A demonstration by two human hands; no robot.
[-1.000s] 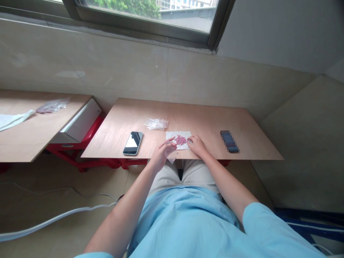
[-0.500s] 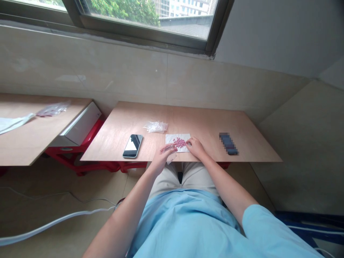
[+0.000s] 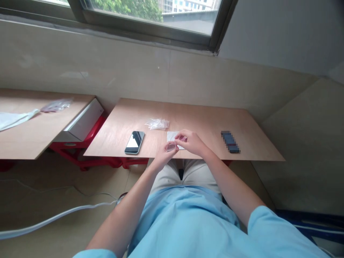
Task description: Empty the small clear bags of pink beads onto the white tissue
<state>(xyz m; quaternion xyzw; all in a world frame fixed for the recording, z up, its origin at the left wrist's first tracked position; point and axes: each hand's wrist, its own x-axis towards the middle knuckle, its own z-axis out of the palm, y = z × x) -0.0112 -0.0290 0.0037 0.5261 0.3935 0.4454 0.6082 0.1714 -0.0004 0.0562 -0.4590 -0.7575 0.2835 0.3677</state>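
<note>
A white paper sheet (image 3: 172,135) lies near the front edge of a low wooden table (image 3: 204,118); pink pills on it are mostly hidden behind my hands. My left hand (image 3: 164,154) pinches a small clear plastic bag (image 3: 171,146) just in front of the sheet. My right hand (image 3: 191,142) is closed above the sheet, its fingertips at the bag's mouth, pinching what looks like pink pills (image 3: 184,138).
A black phone (image 3: 134,142) lies left of the sheet, a heap of clear bags (image 3: 157,124) behind it, a dark blurred object (image 3: 229,141) at the right. A second table (image 3: 34,125) with bags and a white box (image 3: 83,121) stands left. White cables (image 3: 53,216) cross the floor.
My right hand has lifted from the pill pile and moved left to the bag. My left hand has raised the bag towards it. The pile is now covered by my hands.
</note>
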